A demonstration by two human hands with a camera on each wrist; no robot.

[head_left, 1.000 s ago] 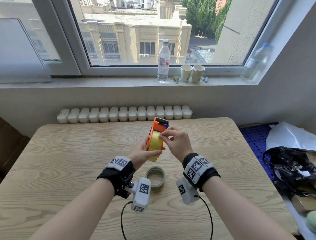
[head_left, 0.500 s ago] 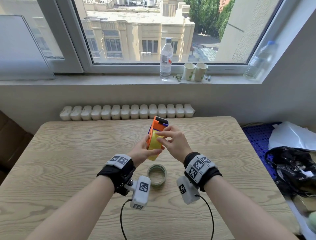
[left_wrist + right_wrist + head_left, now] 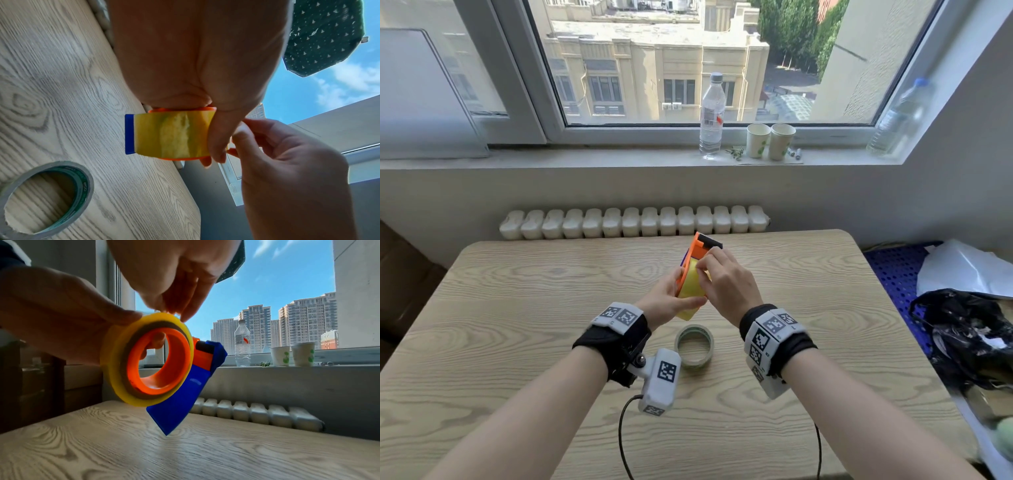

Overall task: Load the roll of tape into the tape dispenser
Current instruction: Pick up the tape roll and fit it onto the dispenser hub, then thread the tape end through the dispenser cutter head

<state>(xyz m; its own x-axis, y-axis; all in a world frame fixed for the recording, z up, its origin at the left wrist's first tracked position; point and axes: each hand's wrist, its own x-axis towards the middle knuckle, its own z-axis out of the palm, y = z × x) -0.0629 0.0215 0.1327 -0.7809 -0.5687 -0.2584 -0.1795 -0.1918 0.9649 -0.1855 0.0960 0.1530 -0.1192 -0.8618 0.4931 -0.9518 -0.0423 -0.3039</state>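
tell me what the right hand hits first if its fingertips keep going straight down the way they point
The right hand points its fingertips down at the top rim of the yellow tape on the dispenser. They look already at or touching it, so the tape comes first.

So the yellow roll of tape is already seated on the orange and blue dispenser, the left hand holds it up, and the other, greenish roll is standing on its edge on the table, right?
Not quite. The greenish roll of tape lies flat on the wooden table, its hole facing up, as the head view shows. The rest holds: the yellow roll of tape sits on the orange and blue dispenser, which the left hand holds up.
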